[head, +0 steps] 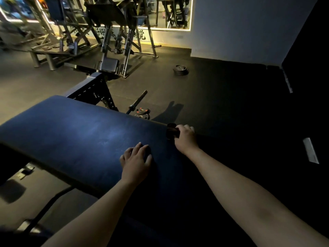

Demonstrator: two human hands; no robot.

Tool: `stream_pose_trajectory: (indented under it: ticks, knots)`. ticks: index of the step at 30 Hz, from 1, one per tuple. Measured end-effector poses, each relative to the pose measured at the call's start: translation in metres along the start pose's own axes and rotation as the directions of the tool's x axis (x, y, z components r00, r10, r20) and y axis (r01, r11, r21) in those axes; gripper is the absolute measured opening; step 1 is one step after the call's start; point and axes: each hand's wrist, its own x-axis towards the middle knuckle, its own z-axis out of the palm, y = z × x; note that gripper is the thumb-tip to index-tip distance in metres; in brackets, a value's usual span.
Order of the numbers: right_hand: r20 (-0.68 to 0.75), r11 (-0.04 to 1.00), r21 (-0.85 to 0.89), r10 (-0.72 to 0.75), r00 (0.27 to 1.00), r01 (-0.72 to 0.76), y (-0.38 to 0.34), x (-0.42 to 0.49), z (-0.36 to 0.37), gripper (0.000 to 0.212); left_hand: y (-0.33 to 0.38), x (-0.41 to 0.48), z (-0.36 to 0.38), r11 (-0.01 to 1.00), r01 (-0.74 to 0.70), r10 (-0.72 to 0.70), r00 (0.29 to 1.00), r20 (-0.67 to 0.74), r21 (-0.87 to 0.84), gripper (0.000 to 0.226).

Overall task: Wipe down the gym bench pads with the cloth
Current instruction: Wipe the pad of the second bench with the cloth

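The bench pad [71, 132] with the left hand [136, 161] resting on it, fingers loosely extended, and the right hand [185, 138] at the pad's far edge, fingers curled around a dark cloth [171, 131] protruding just left of its knuckles.

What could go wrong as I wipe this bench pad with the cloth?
The right hand grips the dark cloth bunched at the far edge of the pad; it could slip off. The right part of the pad lies in deep shadow, so missed patches are likely. A barbell and weight plates lie on the floor beyond the pad: a trip hazard if you step round.
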Motion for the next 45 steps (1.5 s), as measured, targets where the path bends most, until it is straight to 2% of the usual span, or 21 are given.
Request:
stream_pose_trajectory:
  ticks: [1, 3, 5, 6, 8, 11, 13, 17, 19, 26, 31, 35, 37, 39, 41, 43, 45]
  knots:
    - [-0.002, 0.999, 0.005, -0.033, 0.999, 0.033, -0.009, -0.008, 0.005, 0.039, 0.000, -0.003, 0.001, 1.000, 0.005, -0.005, 1.000, 0.004, -0.006, 0.053]
    - [0.047, 0.980, -0.010, -0.197, 0.979, 0.198, -0.028, -0.027, 0.017, 0.038, 0.002, -0.004, 0.001, 1.000, 0.017, -0.017, 1.000, 0.004, -0.008, 0.053]
    - [0.139, 0.923, -0.044, -0.372, 0.918, 0.381, -0.040, -0.043, 0.025, 0.043, 0.007, -0.006, 0.002, 0.999, 0.048, -0.048, 0.999, -0.007, -0.006, 0.054]
    - [0.166, 0.903, -0.058, -0.411, 0.896, 0.425, -0.041, -0.046, 0.027, 0.045, 0.008, -0.007, 0.003, 0.998, 0.059, -0.059, 0.998, -0.015, -0.005, 0.054]
    - [0.170, 0.893, -0.110, -0.416, 0.894, 0.436, -0.034, -0.039, 0.023, 0.049, 0.010, -0.008, 0.004, 0.997, 0.080, -0.080, 0.997, -0.015, -0.012, 0.053]
    - [0.160, 0.916, -0.161, -0.343, 0.926, 0.367, -0.013, -0.014, 0.010, 0.054, 0.014, -0.007, 0.008, 0.994, 0.103, -0.104, 0.995, -0.013, -0.022, 0.053]
    - [0.132, 0.940, -0.182, -0.268, 0.954, 0.289, 0.004, 0.004, -0.001, 0.057, 0.018, -0.008, 0.010, 0.993, 0.113, -0.114, 0.993, -0.030, -0.028, 0.052]
    - [0.080, 0.984, -0.176, -0.027, 0.996, 0.041, 0.041, 0.027, -0.026, 0.056, 0.021, -0.009, 0.014, 0.993, 0.115, -0.116, 0.992, -0.053, -0.031, 0.048]
    - [0.098, 0.985, -0.174, -0.001, 0.995, 0.018, 0.041, 0.027, -0.025, 0.052, 0.021, -0.009, 0.015, 0.994, 0.107, -0.108, 0.992, -0.062, -0.030, 0.047]
    - [0.130, 0.997, 0.056, -0.052, 0.990, 0.045, 0.011, 0.002, -0.009, 0.041, 0.015, -0.006, 0.016, 0.996, 0.079, -0.081, 0.995, -0.064, -0.028, 0.048]
    - [0.132, 0.969, 0.003, -0.245, 0.960, 0.247, -0.022, -0.057, 0.013, 0.041, 0.011, -0.008, 0.013, 0.998, 0.057, -0.060, 0.996, -0.070, -0.032, 0.050]
    - [0.219, 0.890, 0.044, -0.452, 0.864, 0.454, -0.028, -0.083, 0.012, 0.048, 0.006, -0.015, 0.007, 0.998, 0.034, -0.040, 0.993, -0.110, -0.055, 0.056]
    - [0.221, 0.859, 0.025, -0.504, 0.835, 0.512, -0.021, -0.077, 0.008, 0.046, 0.003, -0.022, 0.006, 0.998, 0.032, -0.038, 0.993, -0.116, -0.049, 0.052]
    - [0.126, 0.889, -0.027, -0.450, 0.884, 0.457, -0.009, -0.055, 0.005, 0.042, -0.001, -0.030, 0.004, 0.999, 0.052, -0.052, 0.992, -0.116, -0.007, 0.048]
    - [0.022, 0.970, -0.067, -0.231, 0.973, 0.232, 0.002, -0.032, 0.001, 0.040, -0.009, -0.041, 0.003, 0.996, 0.080, -0.074, 0.990, -0.124, 0.047, 0.047]
    - [-0.010, 0.992, -0.118, -0.037, 0.999, 0.035, 0.001, -0.022, 0.001, 0.041, -0.020, -0.054, 0.003, 0.988, 0.092, -0.074, 0.988, -0.138, 0.126, 0.047]
    - [0.012, 0.985, -0.165, -0.042, 0.999, 0.043, -0.011, -0.028, 0.010, 0.046, -0.024, -0.060, 0.002, 0.982, 0.111, -0.088, 0.984, -0.155, 0.150, 0.048]
